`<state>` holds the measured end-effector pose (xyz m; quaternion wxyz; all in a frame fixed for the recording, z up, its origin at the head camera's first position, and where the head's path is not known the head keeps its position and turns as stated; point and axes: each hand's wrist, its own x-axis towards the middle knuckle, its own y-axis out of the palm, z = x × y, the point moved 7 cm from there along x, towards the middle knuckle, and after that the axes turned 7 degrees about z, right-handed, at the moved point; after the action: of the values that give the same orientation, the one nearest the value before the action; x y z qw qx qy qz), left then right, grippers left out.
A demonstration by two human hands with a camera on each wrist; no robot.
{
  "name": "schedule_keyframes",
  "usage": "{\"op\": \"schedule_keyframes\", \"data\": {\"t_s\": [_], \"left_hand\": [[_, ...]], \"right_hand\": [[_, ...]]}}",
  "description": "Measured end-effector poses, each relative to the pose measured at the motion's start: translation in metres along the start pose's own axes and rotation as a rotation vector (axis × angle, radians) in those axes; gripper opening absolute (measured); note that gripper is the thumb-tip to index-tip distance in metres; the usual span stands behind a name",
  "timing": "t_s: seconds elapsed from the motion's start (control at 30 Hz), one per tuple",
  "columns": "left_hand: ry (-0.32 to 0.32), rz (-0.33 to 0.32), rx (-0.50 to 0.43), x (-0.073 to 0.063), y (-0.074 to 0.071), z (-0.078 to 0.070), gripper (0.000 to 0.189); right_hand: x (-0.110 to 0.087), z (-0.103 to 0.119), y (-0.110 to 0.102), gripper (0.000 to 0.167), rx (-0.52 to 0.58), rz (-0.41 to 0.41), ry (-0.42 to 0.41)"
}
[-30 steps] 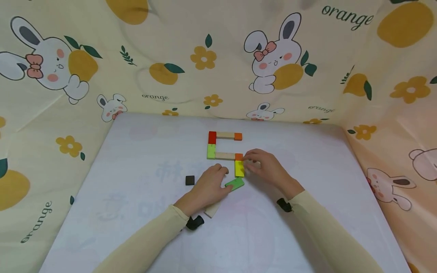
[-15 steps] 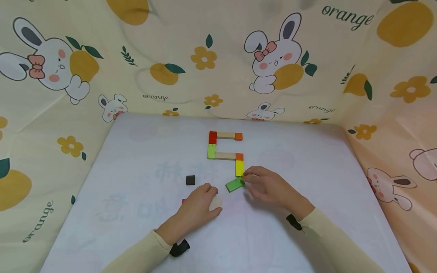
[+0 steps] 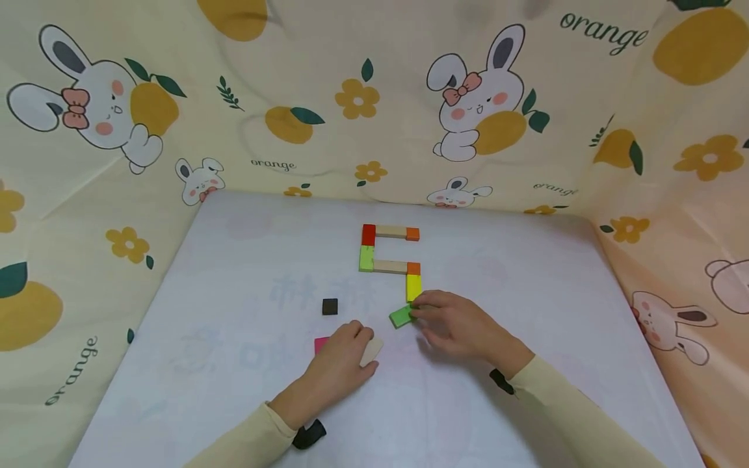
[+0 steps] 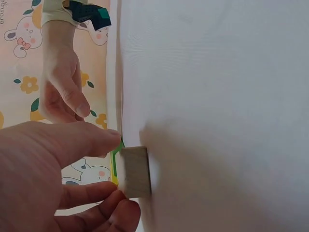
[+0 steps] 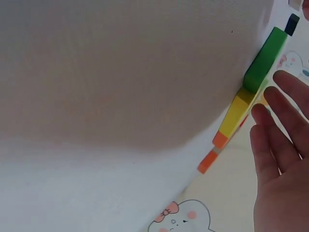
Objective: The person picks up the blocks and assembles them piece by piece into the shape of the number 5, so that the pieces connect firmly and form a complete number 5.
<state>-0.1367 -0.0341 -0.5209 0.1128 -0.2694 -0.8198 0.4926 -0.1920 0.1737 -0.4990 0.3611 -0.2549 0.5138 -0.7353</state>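
In the head view my left hand (image 3: 333, 367) is curled at a plain wooden block (image 3: 372, 351), its thumb and fingers on either side. The left wrist view shows that wooden block (image 4: 136, 171) from its end, thumb tip and fingertips right at its edges. My right hand (image 3: 462, 325) reaches from the right, its index fingertip at the green block (image 3: 400, 316), which lies slanted below the yellow block (image 3: 413, 288). In the right wrist view the fingers of that right hand (image 5: 280, 145) are extended beside the green block (image 5: 266, 60). A pink block (image 3: 320, 344) is partly hidden behind the left hand.
Up from the yellow block runs a bent line of flat blocks: orange (image 3: 413, 268), wooden (image 3: 390, 266), light green (image 3: 366, 259), red (image 3: 368, 234), wooden (image 3: 391, 231) and orange (image 3: 412, 234). A black block (image 3: 330, 307) lies left on the white table (image 3: 234, 279).
My left hand has moved from the green block down-left to the wooden block. My right hand has come down from beside the orange and yellow blocks to the green one.
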Motion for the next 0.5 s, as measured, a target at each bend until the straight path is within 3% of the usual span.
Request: {"op": "schedule_keyframes", "data": {"t_s": [0.5], "left_hand": [[-0.036,0.066,0.016,0.007,0.001,0.0018,0.049]], "right_hand": [[0.0021,0.0004,0.0046,0.037,-0.036,0.015,-0.017]]}}
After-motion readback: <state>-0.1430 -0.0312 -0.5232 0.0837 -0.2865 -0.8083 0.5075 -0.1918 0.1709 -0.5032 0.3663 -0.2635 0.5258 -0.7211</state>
